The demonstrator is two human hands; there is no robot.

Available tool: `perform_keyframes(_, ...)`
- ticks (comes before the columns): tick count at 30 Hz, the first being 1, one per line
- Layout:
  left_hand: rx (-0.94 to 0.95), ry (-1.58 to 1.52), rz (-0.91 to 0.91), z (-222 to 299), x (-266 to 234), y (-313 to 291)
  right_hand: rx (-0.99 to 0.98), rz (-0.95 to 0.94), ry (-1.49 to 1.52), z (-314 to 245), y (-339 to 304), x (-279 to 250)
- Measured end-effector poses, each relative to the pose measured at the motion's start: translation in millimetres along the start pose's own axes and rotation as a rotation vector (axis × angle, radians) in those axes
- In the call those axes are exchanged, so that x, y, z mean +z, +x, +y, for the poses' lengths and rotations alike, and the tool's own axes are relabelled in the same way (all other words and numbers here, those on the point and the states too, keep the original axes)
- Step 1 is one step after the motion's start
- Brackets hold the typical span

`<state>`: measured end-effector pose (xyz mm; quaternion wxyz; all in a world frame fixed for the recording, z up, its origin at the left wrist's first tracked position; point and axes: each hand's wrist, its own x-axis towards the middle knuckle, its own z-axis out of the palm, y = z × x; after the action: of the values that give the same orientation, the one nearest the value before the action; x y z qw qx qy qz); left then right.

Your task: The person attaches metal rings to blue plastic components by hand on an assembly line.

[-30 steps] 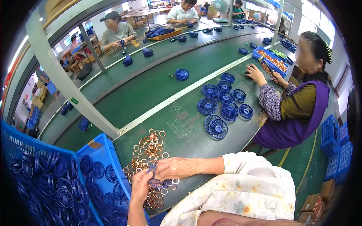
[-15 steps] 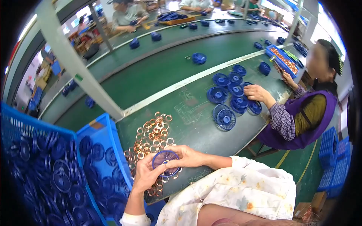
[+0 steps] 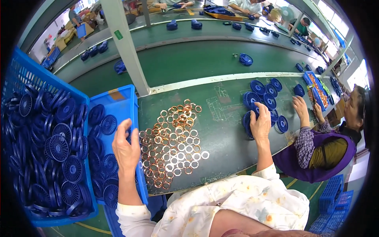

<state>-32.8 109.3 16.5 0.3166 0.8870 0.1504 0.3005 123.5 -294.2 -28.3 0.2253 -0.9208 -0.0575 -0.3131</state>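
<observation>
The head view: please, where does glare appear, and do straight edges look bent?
In the head view, upper-right windows wash out to white, copper-coloured rings glint, and the green worktop shows pale sheen; there too, the white strip bows, and corners go black.

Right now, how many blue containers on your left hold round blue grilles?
2: the crate at far left, and the bin between it and the copper rings, partly behind the left hand. Others may be hidden beneath.

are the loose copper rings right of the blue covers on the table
No, the copper rings lie on the left of the green tabletop, and the blue covers sit farther right.
</observation>
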Motion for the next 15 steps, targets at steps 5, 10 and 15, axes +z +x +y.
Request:
perform_keyframes(5,-0.018,0.371,0.044,-53.6,-2.6,6.4,-0.194,-0.273,0.355,-78.5,-8.0,33.5)
perform_keyframes(10,-0.15,0.456,-0.135,-81.5,12.3,-0.1,-0.213,-0.418,0.424,-107.3,-20.8,84.8)
perform_keyframes(15,-0.248,0.41,-0.195,-68.6,9.6,7.0,-0.253,-0.36,0.421,-100.7,-23.5,96.7)
